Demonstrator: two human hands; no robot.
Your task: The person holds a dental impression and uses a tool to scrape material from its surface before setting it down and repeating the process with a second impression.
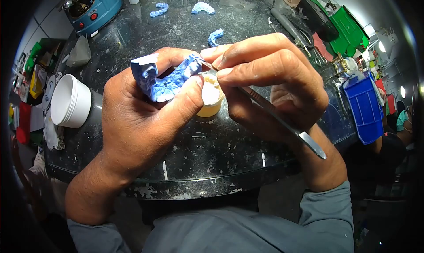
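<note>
My left hand (141, 107) grips a blue dental model (170, 86), its thumb along the near edge and fingers behind. The model is horseshoe-shaped, with a pale flat face at its left end. Pinched in the fingers of my right hand (278, 76) is a metal dental carver (278, 115) with a ridged grip and a flat, rounded rear end. Its thin working tip meets or almost meets the model's right end; contact is hard to make out. Below and between my hands stands a small yellowish jar (210, 109) with white material inside, partly covered by my fingers.
Other blue dental models (203, 8) lie toward the back of the black table (198, 156). A white tub (73, 100) is at left, below a blue machine (95, 10). A blue bin (364, 105) and green bin (349, 30) stand at right, near a dark handpiece (285, 23).
</note>
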